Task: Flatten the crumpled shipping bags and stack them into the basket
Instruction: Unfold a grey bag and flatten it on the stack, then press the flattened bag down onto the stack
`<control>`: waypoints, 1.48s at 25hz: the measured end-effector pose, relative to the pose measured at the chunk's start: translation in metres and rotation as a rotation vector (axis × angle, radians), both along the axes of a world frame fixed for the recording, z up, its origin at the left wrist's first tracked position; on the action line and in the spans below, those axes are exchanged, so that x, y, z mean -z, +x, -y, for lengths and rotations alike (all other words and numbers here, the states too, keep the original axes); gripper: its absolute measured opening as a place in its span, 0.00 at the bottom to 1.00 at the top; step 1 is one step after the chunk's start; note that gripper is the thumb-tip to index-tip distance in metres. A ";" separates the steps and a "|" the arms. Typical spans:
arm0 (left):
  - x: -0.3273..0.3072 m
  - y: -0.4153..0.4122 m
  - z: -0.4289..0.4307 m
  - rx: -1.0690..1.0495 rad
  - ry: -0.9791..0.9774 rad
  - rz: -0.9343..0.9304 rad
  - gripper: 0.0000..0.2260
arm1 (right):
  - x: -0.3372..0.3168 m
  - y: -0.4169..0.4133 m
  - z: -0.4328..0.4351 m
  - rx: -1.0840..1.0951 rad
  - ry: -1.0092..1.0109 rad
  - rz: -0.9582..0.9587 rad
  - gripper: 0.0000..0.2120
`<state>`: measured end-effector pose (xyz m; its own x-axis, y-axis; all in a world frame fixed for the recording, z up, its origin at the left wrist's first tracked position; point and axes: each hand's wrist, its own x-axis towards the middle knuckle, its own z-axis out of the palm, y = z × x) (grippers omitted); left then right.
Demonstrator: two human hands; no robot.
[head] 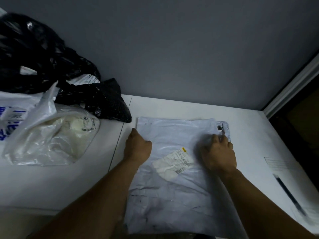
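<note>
White shipping bag (174, 188) on table (245, 121) beneath left hand (138, 147), right hand (219, 152)

We see a white shipping bag (172, 190) of thin plastic, creased and faintly glossy, with a wrinkled paper label (174, 163) on it. The black bags (34, 54) are shiny crumpled plastic, the translucent bag (51, 142) glossy film. The white table (77, 187) looks smooth and matt.

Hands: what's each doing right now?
Left hand: curled on the white bag, left edge; grip unclear.
Right hand: pinches the white bag at its torn corner.
</note>
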<state>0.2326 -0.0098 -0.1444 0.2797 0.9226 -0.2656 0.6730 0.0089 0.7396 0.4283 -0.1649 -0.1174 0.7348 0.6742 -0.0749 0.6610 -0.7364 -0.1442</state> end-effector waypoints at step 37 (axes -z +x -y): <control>-0.110 -0.232 -0.028 -0.332 0.104 0.086 0.21 | -0.066 -0.285 -0.150 -0.510 0.095 -0.435 0.27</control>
<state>0.0011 0.0185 -0.0344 -0.0226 0.9878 -0.1538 0.5810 0.1382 0.8021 0.1433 -0.0152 -0.0517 0.2392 0.9469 -0.2147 0.7898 -0.3184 -0.5243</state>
